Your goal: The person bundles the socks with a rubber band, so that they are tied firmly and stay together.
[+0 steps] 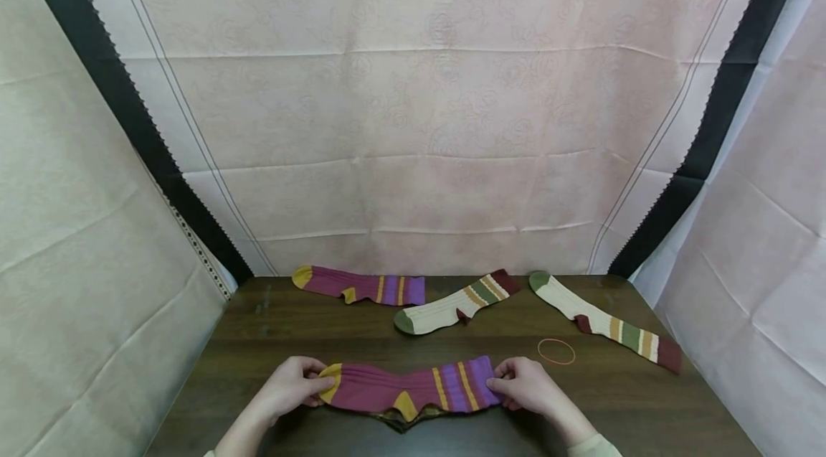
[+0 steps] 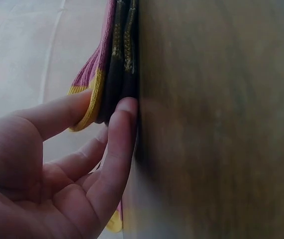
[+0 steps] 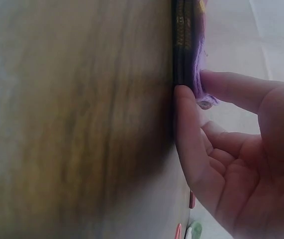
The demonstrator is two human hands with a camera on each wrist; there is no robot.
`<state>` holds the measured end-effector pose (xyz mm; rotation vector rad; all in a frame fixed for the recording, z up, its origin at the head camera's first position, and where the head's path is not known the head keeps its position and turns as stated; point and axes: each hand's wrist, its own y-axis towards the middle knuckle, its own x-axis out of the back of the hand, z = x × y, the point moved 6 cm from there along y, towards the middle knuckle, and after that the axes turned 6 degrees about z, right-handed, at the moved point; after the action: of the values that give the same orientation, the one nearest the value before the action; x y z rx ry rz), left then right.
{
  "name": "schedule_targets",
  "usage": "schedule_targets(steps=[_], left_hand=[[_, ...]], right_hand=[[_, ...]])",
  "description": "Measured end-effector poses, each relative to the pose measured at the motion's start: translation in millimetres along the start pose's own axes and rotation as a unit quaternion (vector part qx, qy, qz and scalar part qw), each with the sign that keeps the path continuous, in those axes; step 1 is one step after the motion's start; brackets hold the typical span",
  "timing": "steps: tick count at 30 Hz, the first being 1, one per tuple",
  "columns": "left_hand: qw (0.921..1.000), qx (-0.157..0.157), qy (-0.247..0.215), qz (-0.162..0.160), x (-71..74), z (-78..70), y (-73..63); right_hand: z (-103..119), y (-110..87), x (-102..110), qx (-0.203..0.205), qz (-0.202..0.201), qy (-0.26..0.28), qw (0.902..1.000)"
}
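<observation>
A maroon sock [image 1: 381, 385] with a yellow toe and heel and a purple striped cuff lies crosswise near the front. Beneath it show dark socks [image 2: 114, 79] with a golden pattern, mostly hidden from above. At the toe end, my left hand [image 1: 290, 387] pinches the stack, thumb on the yellow toe [image 2: 98, 97] and fingertips against the dark layers. My right hand [image 1: 530, 387] pinches the cuff end; its thumb presses the purple edge [image 3: 199, 74] while a finger touches the dark fabric [image 3: 182, 64] low by the tabletop.
Behind lie another maroon sock [image 1: 348, 285] with yellow toe, a cream sock [image 1: 435, 315] with a green toe, and a second cream sock [image 1: 561, 299] at right. An orange rubber band [image 1: 556, 362] rests on the dark wooden table [image 1: 645, 414]. Pale cloth walls [image 1: 413, 120] enclose the table's back and sides.
</observation>
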<state>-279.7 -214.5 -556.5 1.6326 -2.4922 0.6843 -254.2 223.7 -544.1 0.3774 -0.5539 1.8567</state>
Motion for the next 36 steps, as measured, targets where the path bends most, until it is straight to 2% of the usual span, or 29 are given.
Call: schedule_targets(steps=[15, 25, 36], left_hand=[[0.9995, -0.022, 0.015, 0.020, 0.0, -4.5, 0.5], [0.9996, -0.018, 0.003, 0.023, -0.3, -2.4, 1.4], [0.9994, -0.018, -0.004, 0.029, 0.3, -2.4, 3.6]], right_hand=[[3, 5.9, 4, 0.016, -0.022, -0.063, 0.9977], [2, 8.2, 4, 0.022, -0.025, -0.027, 0.9991], [-1, 12.9, 4, 0.018, 0.005, -0.011, 0.9998]])
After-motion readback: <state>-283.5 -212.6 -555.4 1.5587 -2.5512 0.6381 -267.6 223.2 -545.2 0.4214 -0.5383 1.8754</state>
